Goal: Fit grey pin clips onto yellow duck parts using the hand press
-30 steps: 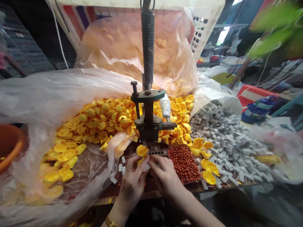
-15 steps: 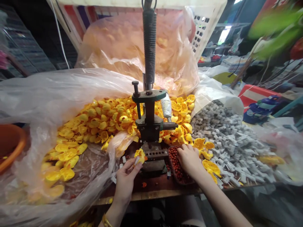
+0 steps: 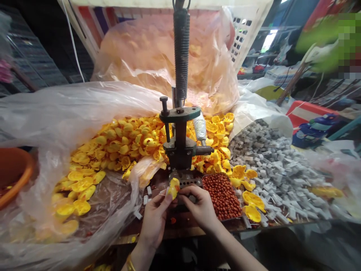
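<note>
My left hand (image 3: pixel 155 212) pinches a small yellow plastic shell (image 3: pixel 174 187) with an orange-red spot on its right side; thin wire-like pins show beside the fingers. Close on its right, my right hand (image 3: pixel 201 208) has thumb and fingers pressed together against or just beside the shell; whatever sits between those fingertips is hidden. Both hands are in front of the base of a hand press (image 3: pixel 180 150), whose block with a row of holes (image 3: pixel 189 183) is partly covered. Right of my right hand lies a shallow tray (image 3: pixel 203 180) of small red-brown beads (image 3: pixel 225 197).
Behind the press spreads a heap of yellow shells (image 3: pixel 113 139) on clear plastic sheeting (image 3: pixel 56 109). Grey blocks with metal pins (image 3: pixel 270 162) are piled at the right. An orange tub (image 3: pixel 26 177) stands far left, and a blue bottle (image 3: pixel 313 130) at the right.
My right hand has left the bead tray and moved left to the yellow shell. My left hand has shifted slightly right with the shell, which is turned differently.
</note>
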Tool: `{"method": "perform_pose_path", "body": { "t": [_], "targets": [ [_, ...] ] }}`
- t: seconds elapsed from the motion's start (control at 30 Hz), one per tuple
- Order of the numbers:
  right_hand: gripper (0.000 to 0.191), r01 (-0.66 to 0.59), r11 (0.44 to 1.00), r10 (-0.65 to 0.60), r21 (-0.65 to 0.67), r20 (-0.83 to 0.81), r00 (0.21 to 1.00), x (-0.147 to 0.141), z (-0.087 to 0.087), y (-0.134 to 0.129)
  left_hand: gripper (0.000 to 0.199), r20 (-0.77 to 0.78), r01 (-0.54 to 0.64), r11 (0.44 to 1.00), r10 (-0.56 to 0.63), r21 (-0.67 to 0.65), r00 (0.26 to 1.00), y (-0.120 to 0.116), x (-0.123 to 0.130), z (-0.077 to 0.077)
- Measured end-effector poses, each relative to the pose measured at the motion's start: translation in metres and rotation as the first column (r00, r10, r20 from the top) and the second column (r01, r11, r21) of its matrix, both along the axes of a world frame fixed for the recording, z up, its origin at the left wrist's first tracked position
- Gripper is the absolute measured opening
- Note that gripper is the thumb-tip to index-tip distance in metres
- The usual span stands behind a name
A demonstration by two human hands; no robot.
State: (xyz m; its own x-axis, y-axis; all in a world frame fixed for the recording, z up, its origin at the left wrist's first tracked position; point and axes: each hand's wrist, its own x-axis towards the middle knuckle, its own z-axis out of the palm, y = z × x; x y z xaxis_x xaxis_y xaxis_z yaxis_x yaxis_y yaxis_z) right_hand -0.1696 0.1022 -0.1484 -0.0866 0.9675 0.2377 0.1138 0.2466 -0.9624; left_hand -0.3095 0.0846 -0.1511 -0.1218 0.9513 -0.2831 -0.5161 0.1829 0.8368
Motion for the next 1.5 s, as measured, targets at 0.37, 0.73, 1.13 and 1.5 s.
{"method": "perform_pose_path", "body": {
  "t": [0.37, 0.73, 1.13, 1.5],
  "targets": [
    [0.006, -0.017, 0.999, 0.018, 0.048, -0.001, 1.0, 0.002, -0.004, 0.0, 0.031, 0.026, 0.027, 1.0, -0.026, -0.016, 0.999, 0.0, -0.004, -0.001],
    [0.01, -0.051, 0.982, 0.034, 0.181, 0.095, 0.995, 0.004, -0.002, 0.002, 0.033, 0.087, 0.043, 0.997, -0.038, -0.062, 0.995, -0.001, -0.007, -0.001],
    [0.006, -0.055, 0.996, 0.054, -0.064, -0.013, 0.998, 0.001, -0.001, 0.001, 0.028, 0.042, 0.083, 0.997, -0.082, -0.01, 0.996, 0.002, -0.009, -0.002],
    [0.016, 0.185, 0.971, -0.237, 0.149, 0.562, 0.793, 0.004, -0.016, 0.039, 0.041, -0.629, 0.284, 0.95, -0.142, 0.13, 0.765, 0.049, -0.019, -0.013]
  ]
}}
